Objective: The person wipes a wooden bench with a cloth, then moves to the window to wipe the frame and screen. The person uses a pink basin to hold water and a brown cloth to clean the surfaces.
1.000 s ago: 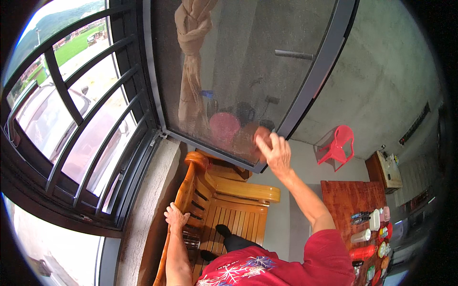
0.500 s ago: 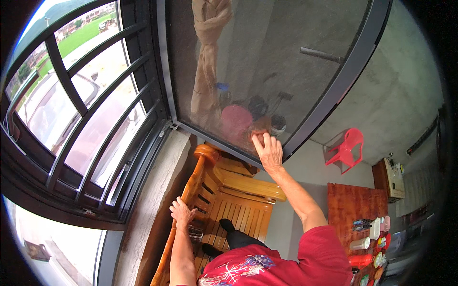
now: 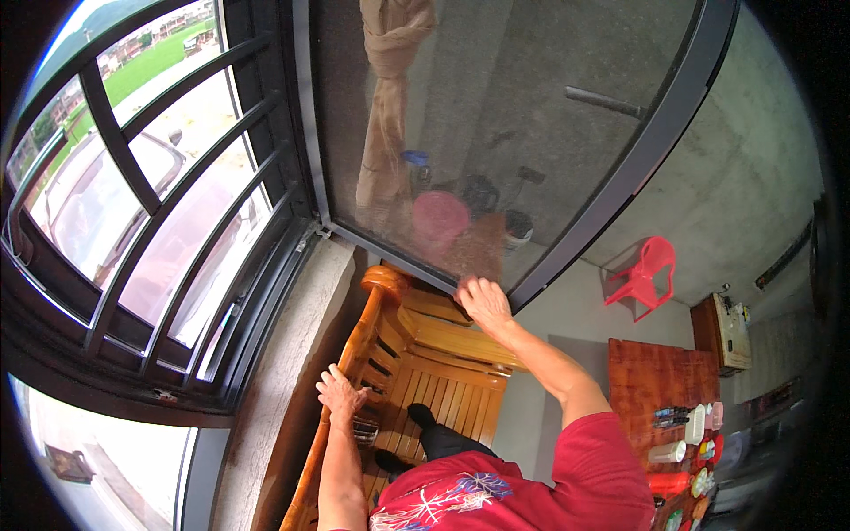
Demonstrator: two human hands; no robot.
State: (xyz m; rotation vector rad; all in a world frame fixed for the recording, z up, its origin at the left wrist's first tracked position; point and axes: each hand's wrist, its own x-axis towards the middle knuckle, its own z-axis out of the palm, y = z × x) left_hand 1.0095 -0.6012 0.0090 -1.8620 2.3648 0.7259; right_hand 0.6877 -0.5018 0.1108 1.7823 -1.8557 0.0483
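Note:
A dark-framed window sash [image 3: 611,190] with a see-through pane stands swung inward in front of me. My right hand [image 3: 484,303] is at the pane's lower edge by the bottom frame bar, its fingers bent and pressed together. Whether they pinch something small is hidden. A brownish patch shows in the pane just above that hand; I cannot tell if it is a reflection. My left hand [image 3: 340,395] grips the top rail of the wooden bench [image 3: 452,400], thumb apart from the fingers. My dark-socked feet are on the bench's slatted seat.
Black window bars [image 3: 159,208] and a concrete sill [image 3: 282,345] run along my left. Through the pane show a knotted beige curtain [image 3: 390,97] and a pink round thing [image 3: 440,219]. A red chair [image 3: 645,276] and a wooden table [image 3: 660,380] with containers stand to the right.
My right hand has moved down and slightly left, from the pane to its lower edge. The sash has shifted slightly rightward in view. My left hand has stayed on the bench rail.

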